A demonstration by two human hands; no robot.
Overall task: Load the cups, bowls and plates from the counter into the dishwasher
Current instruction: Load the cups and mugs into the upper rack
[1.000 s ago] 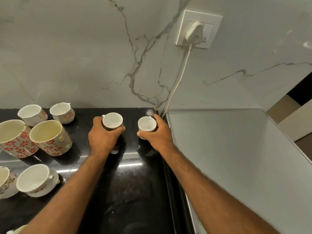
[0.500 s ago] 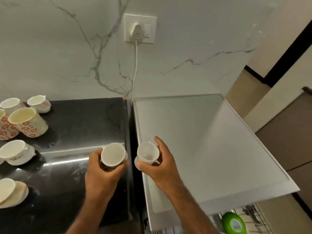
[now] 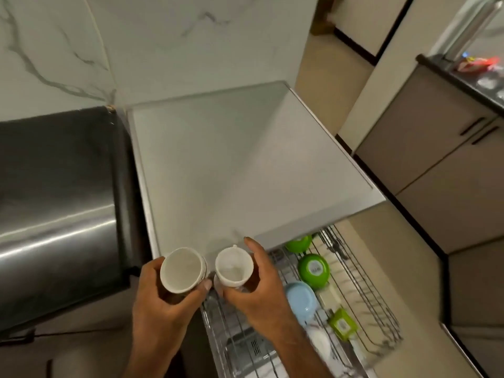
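Observation:
My left hand (image 3: 161, 301) grips a small white cup (image 3: 181, 270), mouth up, near the front edge of the dishwasher's grey top (image 3: 218, 165). Beside it my right hand (image 3: 256, 293) grips a second small white cup (image 3: 233, 268), also upright, just over the left end of the pulled-out wire rack (image 3: 362, 293). The two cups are almost touching. In the rack lie two green bowls (image 3: 313, 267), a light blue bowl (image 3: 301, 298), a green square container (image 3: 342, 324) and white dishes.
The black counter (image 3: 57, 170) lies to the left, with none of its cups in view. A marble wall (image 3: 152, 42) stands behind. Beige cabinets (image 3: 436, 159) and a second dark counter (image 3: 469, 77) are at the right across a tan floor.
Both hands have lifted the cups from the back of the black counter and carried them toward me and rightward. The view has swung right and down, showing the rack.

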